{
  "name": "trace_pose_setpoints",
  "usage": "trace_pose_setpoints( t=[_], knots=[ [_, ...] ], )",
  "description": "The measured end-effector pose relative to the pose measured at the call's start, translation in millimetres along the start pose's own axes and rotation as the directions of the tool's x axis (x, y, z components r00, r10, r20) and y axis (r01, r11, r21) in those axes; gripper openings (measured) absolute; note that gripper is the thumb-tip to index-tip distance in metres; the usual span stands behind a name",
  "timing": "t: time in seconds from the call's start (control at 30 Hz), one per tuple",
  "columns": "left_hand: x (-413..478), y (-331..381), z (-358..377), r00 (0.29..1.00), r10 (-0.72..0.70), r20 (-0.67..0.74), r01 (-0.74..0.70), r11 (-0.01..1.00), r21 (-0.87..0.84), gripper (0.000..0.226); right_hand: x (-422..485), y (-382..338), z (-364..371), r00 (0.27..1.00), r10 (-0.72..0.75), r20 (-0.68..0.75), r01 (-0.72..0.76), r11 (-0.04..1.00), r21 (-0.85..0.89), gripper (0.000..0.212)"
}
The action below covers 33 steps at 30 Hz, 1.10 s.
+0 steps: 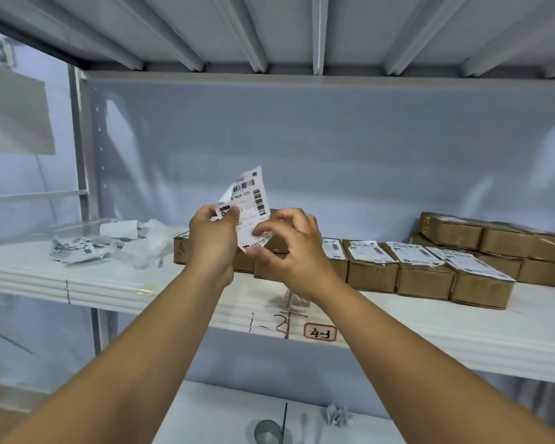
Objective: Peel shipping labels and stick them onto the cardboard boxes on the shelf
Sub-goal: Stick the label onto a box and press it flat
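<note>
Over the front edge of the shelf (109,283), abt mid-length, we hold 1 shipping label (252,200) upright w/ both hands: our left hand (210,238) pinches its upper-left part, where a corner curls away, and our right hand (289,248) pinches its lower-right edge betw. thumb and fingers. Behind our hands a row of cardboard boxes (423,277) runs twd the shelf's right end, 4 of them w/ labels on top, while loose labels (74,249) and crumpled backing paper (148,241) lie nr the left end.

A stockroom: metal shelving (430,331) holding labelled cardboard boxes (423,277).
</note>
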<state>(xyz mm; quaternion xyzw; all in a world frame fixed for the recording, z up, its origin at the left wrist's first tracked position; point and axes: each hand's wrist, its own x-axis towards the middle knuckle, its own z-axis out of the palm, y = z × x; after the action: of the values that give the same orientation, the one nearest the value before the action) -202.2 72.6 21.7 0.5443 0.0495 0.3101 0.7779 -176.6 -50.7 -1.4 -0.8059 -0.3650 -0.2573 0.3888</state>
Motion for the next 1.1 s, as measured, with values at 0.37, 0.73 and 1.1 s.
trace_pose_setpoints(
  t=[0.37, 0.73, 1.1],
  knots=[
    [20.6, 16.0, 31.6, 0.951, 0.043, 0.305, -0.100, 0.980, 0.173, 0.031, 31.7, -1.7, -47.7, 0.881, 0.463, 0.099, -0.414, 0.653, 0.634, 0.022],
    [75.9, -0.9, 52.3, 0.922, 0.234, 0.309, -0.293, 0.943, 0.159, 0.035, 76.2, 29.4, -46.2, 0.873, 0.487, 0.016, -0.400, 0.698, 0.594, 0.020],
    [102.7, -38.4, 40.2, 0.847, 0.218, 0.485, -0.404, 0.857, 0.320, 0.028, 85.2, 80.7, -22.4, 0.931, 0.363, -0.046, -0.318, 0.866, 0.385, 0.024]
  ],
)
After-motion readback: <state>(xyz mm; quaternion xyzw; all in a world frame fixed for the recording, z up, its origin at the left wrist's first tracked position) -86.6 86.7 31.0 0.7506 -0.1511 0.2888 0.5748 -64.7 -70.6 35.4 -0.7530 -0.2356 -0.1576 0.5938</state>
